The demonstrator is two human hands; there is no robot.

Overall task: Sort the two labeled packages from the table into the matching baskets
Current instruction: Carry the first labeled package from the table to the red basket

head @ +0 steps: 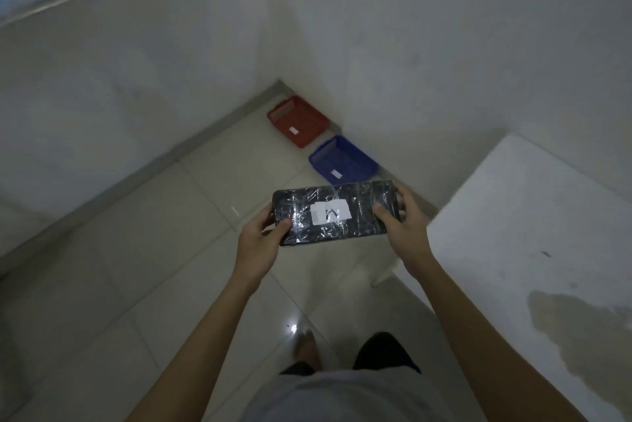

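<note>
left hand (261, 233): clamped on the left short end of the package, thumb on the top face, fingers tucked underneath; sat centre-left of the frame.

package (337, 213): black, shiny wrap, held up in mid-air at frame centre, off the table and above the floor. Long axis ran left-right across the picture, tilted a touch so the right end sat higher. Both ends gripped, so neither hand nearer than the other, really.

label (331, 213): white patch on the top face with a handwritten mark, looked like a 2 or maybe an N seen sideways, honestly couldn't tell.

red basket (297, 121): on the floor in the wall corner, above centre of the frame, farther off of the two. Small white tag inside, unreadable.

blue basket (343, 160): on the floor just beside the red one, straight above the package in the picture, almost touching its top edge in view. Nearer one, dead ahead of the hands. Tag also too small to read.

right hand (398, 216): wrapped round the right short end, thumb on top, fingers curled over the far edge.

table (533, 233): white, right side of the frame, no second package visible on the part shown.

next move: probably carry forward and lower, keeping that sideways axis to fit the basket; which basket depended on tags not legible here.
</note>
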